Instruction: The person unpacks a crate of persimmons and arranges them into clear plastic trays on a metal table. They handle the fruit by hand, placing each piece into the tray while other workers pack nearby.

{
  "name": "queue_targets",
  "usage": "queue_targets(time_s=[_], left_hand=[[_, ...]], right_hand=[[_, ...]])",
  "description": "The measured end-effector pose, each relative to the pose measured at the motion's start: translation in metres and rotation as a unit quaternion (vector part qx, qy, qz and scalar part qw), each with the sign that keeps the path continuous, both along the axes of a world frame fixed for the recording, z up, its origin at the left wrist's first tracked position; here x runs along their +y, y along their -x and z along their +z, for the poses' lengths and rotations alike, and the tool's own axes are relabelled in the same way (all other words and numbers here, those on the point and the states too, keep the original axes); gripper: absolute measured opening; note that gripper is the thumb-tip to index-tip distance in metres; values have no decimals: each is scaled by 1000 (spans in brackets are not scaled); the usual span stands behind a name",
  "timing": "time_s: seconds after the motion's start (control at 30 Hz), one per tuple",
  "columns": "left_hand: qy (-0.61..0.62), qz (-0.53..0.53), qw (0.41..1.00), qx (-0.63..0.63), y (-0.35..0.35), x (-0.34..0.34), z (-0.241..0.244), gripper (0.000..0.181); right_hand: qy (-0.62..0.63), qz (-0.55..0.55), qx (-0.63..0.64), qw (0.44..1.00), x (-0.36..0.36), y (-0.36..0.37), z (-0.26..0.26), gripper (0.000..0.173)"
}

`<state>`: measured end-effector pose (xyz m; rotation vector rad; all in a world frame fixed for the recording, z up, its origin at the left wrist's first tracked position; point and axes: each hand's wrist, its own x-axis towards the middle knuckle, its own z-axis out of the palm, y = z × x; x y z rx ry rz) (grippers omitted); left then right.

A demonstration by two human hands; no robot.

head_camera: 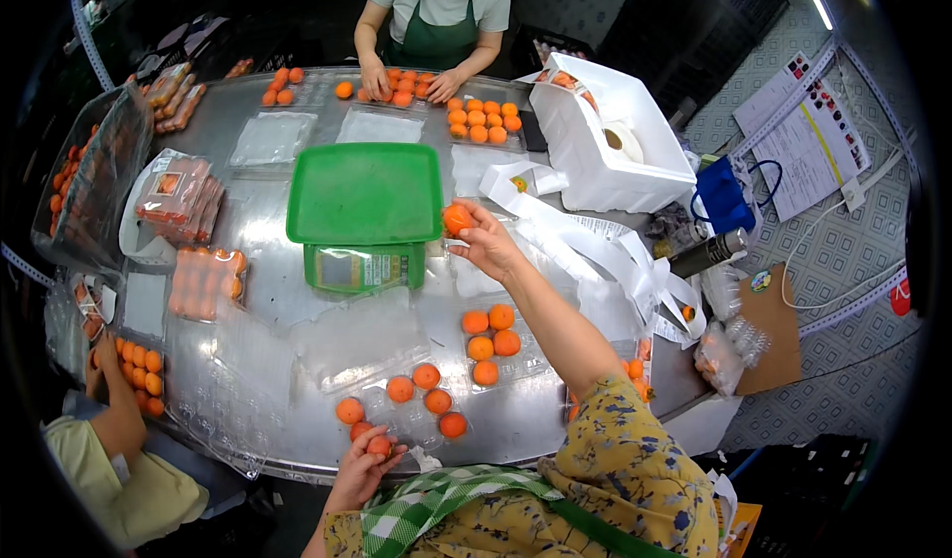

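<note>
My right hand (489, 244) is stretched out past the right side of a green weighing scale (364, 197), with an orange persimmon (457, 219) in its fingertips. Near the table's front edge, my left hand (363, 470) grips another persimmon (379, 446). Just beyond that hand lies a clear plastic punnet (398, 414) with several persimmons in part of its cups. To its right sits a second punnet (520, 357), also partly filled with persimmons (480, 347). Nothing lies on the scale's green pan.
A white foam box (625, 141) stands at the back right, with loose white label strips (595, 253) before it. Across the metal table (260, 219) a person (435, 30) handles fruit; another person (111, 446) works at left. Stacked packed punnets (178, 193) stand near a lined crate (97, 186).
</note>
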<state>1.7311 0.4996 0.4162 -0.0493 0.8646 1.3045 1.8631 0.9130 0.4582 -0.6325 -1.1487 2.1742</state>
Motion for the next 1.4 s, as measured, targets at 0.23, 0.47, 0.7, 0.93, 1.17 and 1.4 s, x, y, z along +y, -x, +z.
queue_targets(time_s=[0.23, 0.47, 0.7, 0.93, 1.17, 1.4], left_hand=[[-15, 61, 987, 146, -11, -22, 9, 49], [-49, 156, 924, 345, -13, -3, 56, 55], [-36, 171, 822, 542, -40, -13, 64, 61], [-22, 129, 709, 693, -50, -8, 65, 57], [-36, 145, 741, 655, -44, -8, 57, 55], [-25, 231, 970, 70, -37, -45, 20, 50]], right_hand=[[8, 110, 10, 994, -82, 21, 38, 58], [171, 220, -37, 960, -201, -2, 3, 55], [222, 280, -27, 934, -259, -26, 10, 54], [164, 275, -64, 945, -260, -35, 14, 54], [44, 270, -88, 958, -256, -29, 19, 55], [201, 273, -107, 935, -248, 0, 3, 47]])
